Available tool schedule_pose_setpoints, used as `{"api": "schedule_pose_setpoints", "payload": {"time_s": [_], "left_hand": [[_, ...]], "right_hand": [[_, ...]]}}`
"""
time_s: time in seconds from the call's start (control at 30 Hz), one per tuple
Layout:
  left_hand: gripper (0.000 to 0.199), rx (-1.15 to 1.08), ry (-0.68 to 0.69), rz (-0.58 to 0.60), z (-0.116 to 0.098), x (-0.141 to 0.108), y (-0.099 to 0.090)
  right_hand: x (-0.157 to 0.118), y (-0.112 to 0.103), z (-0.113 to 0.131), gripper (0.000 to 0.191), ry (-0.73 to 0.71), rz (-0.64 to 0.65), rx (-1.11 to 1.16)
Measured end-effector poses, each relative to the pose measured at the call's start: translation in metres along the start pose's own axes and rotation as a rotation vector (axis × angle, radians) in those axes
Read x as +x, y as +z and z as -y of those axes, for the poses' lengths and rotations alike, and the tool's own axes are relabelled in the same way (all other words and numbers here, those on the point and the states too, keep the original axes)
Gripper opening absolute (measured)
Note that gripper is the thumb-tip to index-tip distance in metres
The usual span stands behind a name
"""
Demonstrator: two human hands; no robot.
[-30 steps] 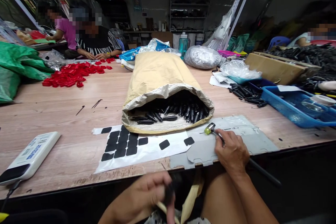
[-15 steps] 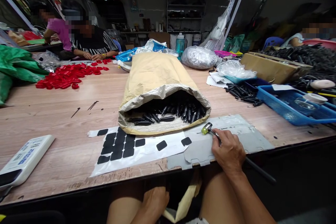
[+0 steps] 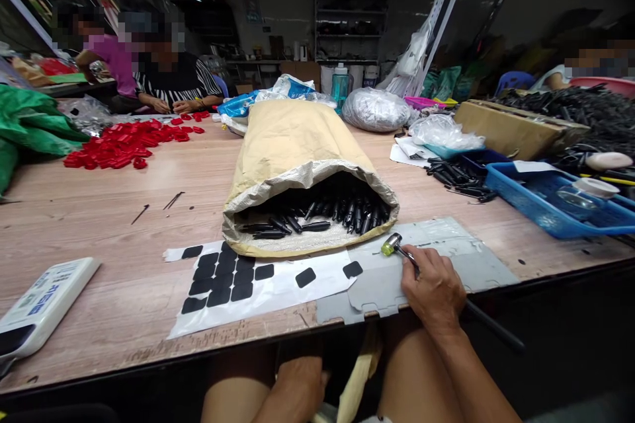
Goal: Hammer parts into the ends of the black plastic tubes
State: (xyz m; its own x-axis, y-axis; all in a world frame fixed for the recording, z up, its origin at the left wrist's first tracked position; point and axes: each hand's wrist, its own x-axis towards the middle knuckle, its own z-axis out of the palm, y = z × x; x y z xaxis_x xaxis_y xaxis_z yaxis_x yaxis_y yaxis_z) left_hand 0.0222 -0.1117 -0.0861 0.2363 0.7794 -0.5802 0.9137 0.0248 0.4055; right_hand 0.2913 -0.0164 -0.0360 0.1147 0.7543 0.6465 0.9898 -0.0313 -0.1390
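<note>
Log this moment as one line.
right hand: closed on hammer, head over grey sheet | left hand: below table edge, grip hidden | sack: mouth open, black parts inside

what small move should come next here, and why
Probably raise the left hand towards the grey board: it is down below the edge of the table, while the right hand holds the hammer at the board.

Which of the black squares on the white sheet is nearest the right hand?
The rightmost black square, alone at the right end of the white sheet. The others lie farther from the right hand, most of them packed together.
</note>
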Motion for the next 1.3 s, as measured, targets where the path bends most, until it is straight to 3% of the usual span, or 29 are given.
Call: {"api": "schedule_pose_setpoints", "payload": {"time_s": [0.1,0.17,0.23,0.3,0.4,0.47,0.53,0.67,0.8,0.87,1.0,1.17,1.3], "left_hand": [[0.040,0.093,0.163,0.017,-0.012,-0.026,-0.025],[0.038,0.047,0.297,0.020,-0.023,-0.038,-0.052],[0.030,-0.047,0.405,-0.072,-0.034,-0.040,-0.086],[0.029,-0.053,0.378,-0.277,-0.043,-0.026,-0.122],[0.024,0.061,0.293,-0.665,-0.049,0.018,-0.165],[0.024,0.189,0.248,-0.773,-0.047,0.051,-0.182],[0.024,0.273,0.226,-0.788,-0.044,0.077,-0.192],[0.017,0.328,0.198,-0.805,-0.043,0.095,-0.197],[0.012,0.303,0.267,-0.842,-0.045,0.071,-0.194],[0.010,0.228,0.356,-0.829,-0.043,0.052,-0.188],[0.008,-0.016,0.497,-0.665,-0.027,0.027,-0.166],[0.012,-0.208,0.483,-0.632,-0.010,0.029,-0.140],[0.012,-0.224,0.485,-0.641,-0.010,0.032,-0.138]], "right_hand": [[0.000,-0.001,0.000,0.024,-0.005,-0.005,-0.007],[0.000,-0.001,0.000,0.024,-0.010,-0.002,-0.007],[0.000,-0.001,0.000,0.024,-0.009,0.003,-0.003],[0.000,-0.001,0.001,0.024,-0.002,0.006,-0.002],[0.001,-0.002,0.001,0.024,0.006,0.009,-0.001],[0.001,-0.002,0.001,0.024,0.009,0.012,0.005],[0.001,-0.002,0.002,0.024,0.016,0.019,0.013],[0.002,-0.002,0.002,0.024,0.035,0.036,0.014],[0.002,-0.002,0.002,0.024,0.037,0.032,0.012],[0.002,-0.002,0.003,0.024,0.034,0.029,0.010],[0.001,-0.002,0.003,0.025,0.037,0.028,0.009],[0.001,-0.001,-0.001,0.025,0.025,0.041,0.047],[0.007,-0.012,0.003,0.029,0.031,0.055,0.140]]}}
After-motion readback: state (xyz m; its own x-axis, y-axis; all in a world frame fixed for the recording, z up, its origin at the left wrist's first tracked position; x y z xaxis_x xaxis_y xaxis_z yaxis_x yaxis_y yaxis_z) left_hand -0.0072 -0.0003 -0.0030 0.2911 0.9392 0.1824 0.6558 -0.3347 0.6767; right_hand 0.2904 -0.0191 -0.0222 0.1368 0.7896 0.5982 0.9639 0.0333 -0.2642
